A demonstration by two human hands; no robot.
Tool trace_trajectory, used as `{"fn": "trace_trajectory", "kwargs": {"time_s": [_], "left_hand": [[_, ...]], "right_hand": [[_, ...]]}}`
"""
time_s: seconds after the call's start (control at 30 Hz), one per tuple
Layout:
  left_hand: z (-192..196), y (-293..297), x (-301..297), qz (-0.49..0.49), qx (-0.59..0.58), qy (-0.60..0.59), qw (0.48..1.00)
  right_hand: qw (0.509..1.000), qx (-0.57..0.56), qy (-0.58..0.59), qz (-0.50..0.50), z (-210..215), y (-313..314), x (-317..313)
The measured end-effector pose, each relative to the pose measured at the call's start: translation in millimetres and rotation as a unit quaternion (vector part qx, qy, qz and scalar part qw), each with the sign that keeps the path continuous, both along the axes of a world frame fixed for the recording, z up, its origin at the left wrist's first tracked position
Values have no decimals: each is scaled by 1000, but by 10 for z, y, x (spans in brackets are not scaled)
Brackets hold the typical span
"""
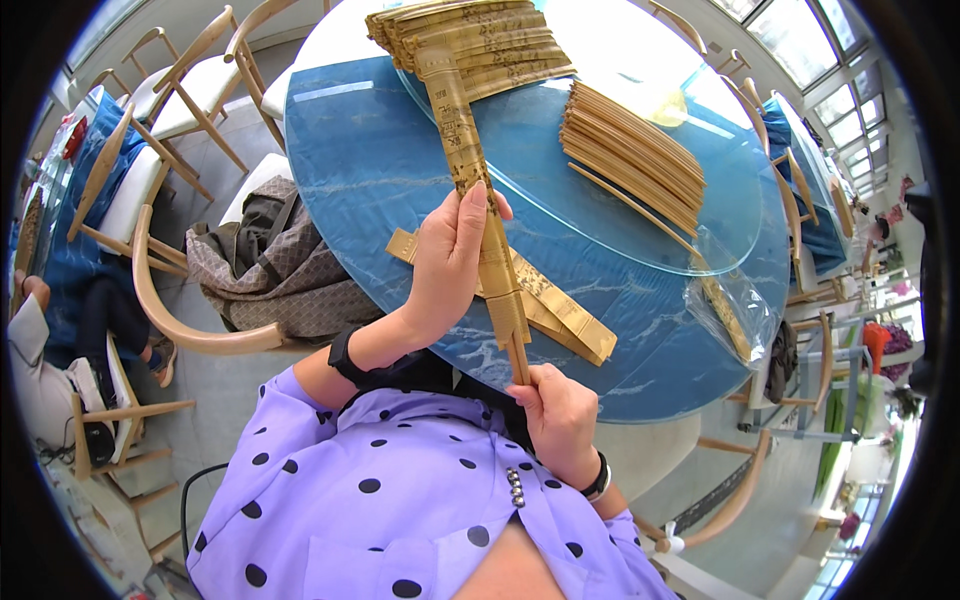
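My left hand point(445, 262) is closed around a long gold printed paper chopstick sleeve point(497, 270), held at a slant over the near table edge. Out of the sleeve's lower end come wooden chopsticks point(517, 362); how many I cannot tell. Their ends are pinched between the thumb and fingers of my right hand point(562, 418). Beneath the held sleeve, a few flat gold sleeves point(572, 318) lie on the table. A thick stack of gold sleeves point(515, 50) sits at the far side. To its right is a pile of bare chopsticks point(635, 155).
A round glass turntable point(735, 225) covers part of the blue-clothed table point(350, 160). A clear plastic bag point(755, 320) with a gold strip in it lies at the right edge. A chair point(150, 290) with a patterned bag point(275, 265) stands left. Another person point(50, 370) sits at far left.
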State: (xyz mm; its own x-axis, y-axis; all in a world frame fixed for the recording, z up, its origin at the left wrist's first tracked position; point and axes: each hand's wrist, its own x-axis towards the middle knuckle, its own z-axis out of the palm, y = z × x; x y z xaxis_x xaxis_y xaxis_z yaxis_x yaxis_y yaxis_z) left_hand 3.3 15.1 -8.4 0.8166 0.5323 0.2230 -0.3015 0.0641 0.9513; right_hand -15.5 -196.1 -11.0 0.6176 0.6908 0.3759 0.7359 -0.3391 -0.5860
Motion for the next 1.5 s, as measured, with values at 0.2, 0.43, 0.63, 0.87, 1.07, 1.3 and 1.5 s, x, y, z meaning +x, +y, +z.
{"fn": "trace_trajectory", "kwargs": {"time_s": [0.2, 0.43, 0.63, 0.87, 1.07, 1.3, 1.5], "left_hand": [[-82, -88, -8, 9, 85, -2, 996], [-20, -183, -24, -2, 46, -19, 999], [-22, -229, -66, 0, 57, 1, 998], [-47, -134, -32, -8, 59, 1, 998], [-31, -134, -54, -26, 52, 22, 998], [-19, -177, -130, -43, 76, 51, 995], [11, -197, -176, -39, 90, 55, 994]], "right_hand": [[1000, -4, 2, -9, -62, 23, -29], [998, 3, -55, -10, 20, 32, 42], [998, 6, -66, -23, 41, 54, 68], [996, 34, -36, -72, 112, 80, 56], [988, 80, -128, 7, 44, 73, 150], [979, 72, -191, 0, 25, 62, 71], [978, 69, -195, -11, 36, 76, 38]]}}
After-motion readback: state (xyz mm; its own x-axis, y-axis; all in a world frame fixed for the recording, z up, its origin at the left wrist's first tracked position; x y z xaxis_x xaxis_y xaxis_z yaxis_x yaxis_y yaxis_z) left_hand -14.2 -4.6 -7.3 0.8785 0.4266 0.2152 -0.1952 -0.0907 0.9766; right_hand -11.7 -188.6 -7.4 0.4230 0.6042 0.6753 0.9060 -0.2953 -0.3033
